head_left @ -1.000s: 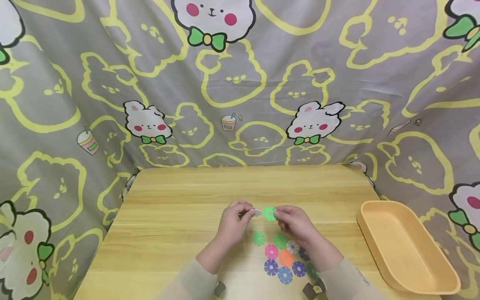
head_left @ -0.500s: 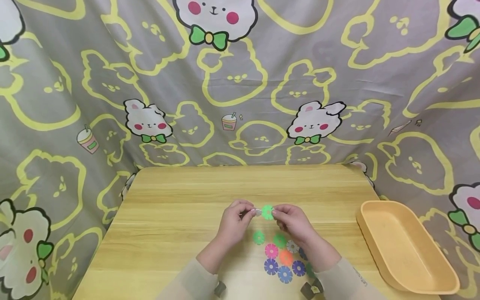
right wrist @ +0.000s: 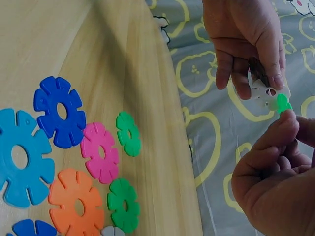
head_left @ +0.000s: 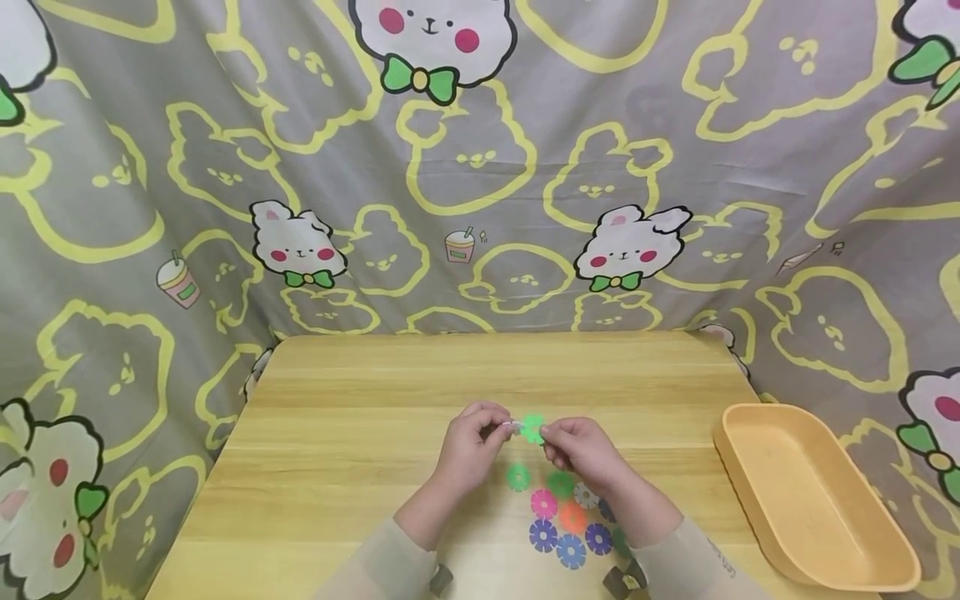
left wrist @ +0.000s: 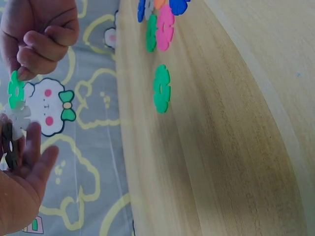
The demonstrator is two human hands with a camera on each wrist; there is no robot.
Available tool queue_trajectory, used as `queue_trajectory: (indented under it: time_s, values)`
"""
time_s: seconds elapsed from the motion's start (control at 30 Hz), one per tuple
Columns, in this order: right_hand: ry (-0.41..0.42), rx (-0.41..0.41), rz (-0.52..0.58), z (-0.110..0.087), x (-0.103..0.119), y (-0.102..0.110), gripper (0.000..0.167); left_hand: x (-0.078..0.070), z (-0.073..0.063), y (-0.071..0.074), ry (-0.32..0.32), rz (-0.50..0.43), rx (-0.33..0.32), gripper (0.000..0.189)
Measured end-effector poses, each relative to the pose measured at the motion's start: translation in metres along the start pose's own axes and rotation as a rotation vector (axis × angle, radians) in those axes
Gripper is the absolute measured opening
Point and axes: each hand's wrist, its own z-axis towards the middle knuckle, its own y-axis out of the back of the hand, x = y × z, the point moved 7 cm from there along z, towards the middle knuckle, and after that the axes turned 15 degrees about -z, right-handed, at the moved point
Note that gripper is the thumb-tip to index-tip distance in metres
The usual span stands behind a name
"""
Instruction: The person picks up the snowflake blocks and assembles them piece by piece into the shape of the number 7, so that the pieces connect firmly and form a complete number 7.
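Over the table, my left hand [head_left: 468, 446] pinches a white interlocking disc [left wrist: 19, 119], flower-shaped with slots round its rim. A dark disc [left wrist: 10, 146] is joined to that white one and sits among the left fingers. Thumb and curled fingers of my right hand [head_left: 588, 452] grip a bright green interlocking disc [head_left: 532, 428] by its edge. In the left wrist view the green disc's lower rim overlaps the white disc's slotted rim. The right wrist view shows the same two edges meeting, the green disc [right wrist: 283, 104] turned nearly edge-on.
Several loose discs lie on the wooden table [head_left: 337, 467] below the hands, among them a pink disc [head_left: 543, 503], an orange disc [head_left: 572, 517] and a green disc [head_left: 518, 477]. To the right stands an orange-yellow bin [head_left: 817, 500]. A patterned curtain [head_left: 480, 167] hangs behind.
My right hand has brought the green disc leftward until it meets the white disc. The white disc has turned more edge-on to the head camera. The left hand stays nearly in place.
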Motion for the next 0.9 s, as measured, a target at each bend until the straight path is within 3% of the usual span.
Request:
queue_trajectory:
  time_s: [0.23,0.5,0.9]
  values:
    - [0.042,0.003,-0.045,-0.0023,0.0006,0.0014,0.033,0.0042,-0.0015,-0.0051,0.025,-0.091,0.019,0.009]
    - [0.092,0.006,-0.077,-0.0014,0.0035,0.0037,0.036,0.0018,-0.0013,-0.0057,-0.020,-0.037,0.020,0.011]
    - [0.114,0.018,-0.071,-0.0047,0.0092,0.0045,0.031,-0.0023,-0.0037,-0.0077,-0.097,-0.040,0.019,0.010]
